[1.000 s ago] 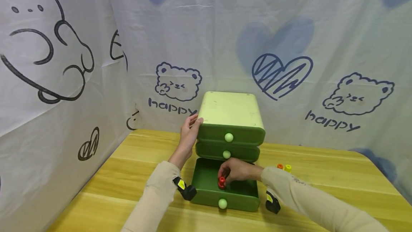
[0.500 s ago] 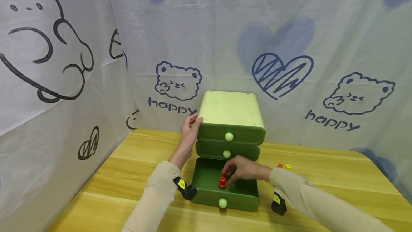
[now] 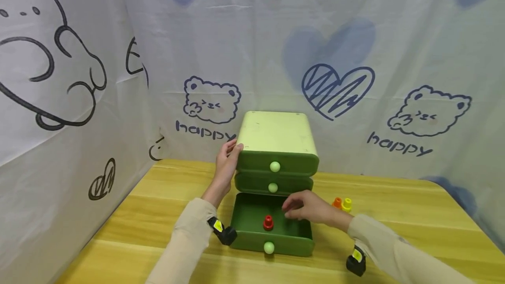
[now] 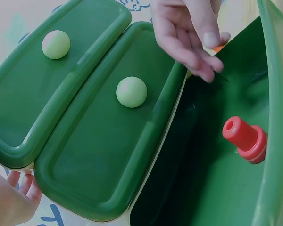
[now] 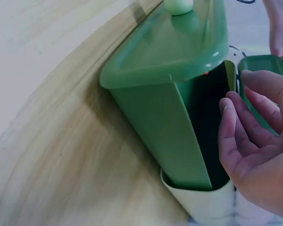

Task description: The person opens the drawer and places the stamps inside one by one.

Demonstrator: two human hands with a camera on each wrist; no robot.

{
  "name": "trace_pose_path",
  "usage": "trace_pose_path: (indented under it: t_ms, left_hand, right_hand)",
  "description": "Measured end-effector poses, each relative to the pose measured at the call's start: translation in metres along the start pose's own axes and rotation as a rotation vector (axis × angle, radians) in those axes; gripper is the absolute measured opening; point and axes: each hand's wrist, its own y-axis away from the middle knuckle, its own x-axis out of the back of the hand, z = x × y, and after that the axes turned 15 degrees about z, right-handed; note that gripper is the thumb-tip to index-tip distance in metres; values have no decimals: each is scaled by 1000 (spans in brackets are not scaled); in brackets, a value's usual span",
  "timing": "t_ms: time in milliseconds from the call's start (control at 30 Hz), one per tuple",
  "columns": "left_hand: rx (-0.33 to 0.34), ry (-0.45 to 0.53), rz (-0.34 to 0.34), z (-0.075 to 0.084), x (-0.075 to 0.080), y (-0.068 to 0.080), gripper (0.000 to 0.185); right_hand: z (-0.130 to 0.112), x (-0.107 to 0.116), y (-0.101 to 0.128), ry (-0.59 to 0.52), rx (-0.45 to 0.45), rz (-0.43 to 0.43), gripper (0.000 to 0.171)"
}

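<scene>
**Red peg lies in the open bottom drawer, apart from the fingers**

A small green chest of drawers [image 3: 277,143] is seen on a wooden table [image 3: 130,227], with its two upper drawers pushed in and the bottom drawer [image 3: 272,227] pulled out toward the person. A red peg [image 3: 268,222] is seen standing upright on the floor of that open drawer, near the middle and a little back from the front wall with its pale round knob [image 3: 269,247].

The right hand [image 3: 309,208] is held above the right rear part of the open drawer, palm down. Its fingers [image 3: 289,207] are loosely bent and relaxed, and nothing is held in them. The peg lies to the left of the fingertips and lower down, clearly apart from them; no contact is shown. In the left wrist view the same gap is confirmed: the peg [image 4: 244,139] rests on the drawer floor while the fingertips [image 4: 205,70] hang above the rear edge of the drawer.

The left hand [image 3: 226,165] is laid flat against the left side of the chest at the level of the top drawer, with straight fingers pressed to the wall and nothing gripped.

An orange peg [image 3: 337,203] and a yellow peg [image 3: 346,204] are seen standing side by side on the table, just right of the chest and behind the right hand.
</scene>
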Motion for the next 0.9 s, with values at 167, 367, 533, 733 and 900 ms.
trace_pose_path:
  t_ms: [167, 367, 533, 733, 900]
  left_hand:
    - [-1, 5, 9, 0, 0, 0, 53]
    - [-12, 10, 7, -2, -1, -1, 53]
    - [-6, 14, 5, -1, 0, -1, 53]
    - [-12, 6, -1, -2, -1, -2, 53]
    - [-22, 7, 3, -1, -1, -2, 52]
  right_hand:
    - [1, 12, 8, 8, -15, 50, 22]
    - [12, 31, 16, 5, -24, 106, 23]
    - [28, 44, 22, -4, -56, 156, 20]
    - [46, 61, 29, 33, -93, 254, 20]
    - [59, 76, 31, 126, -150, 372, 20]
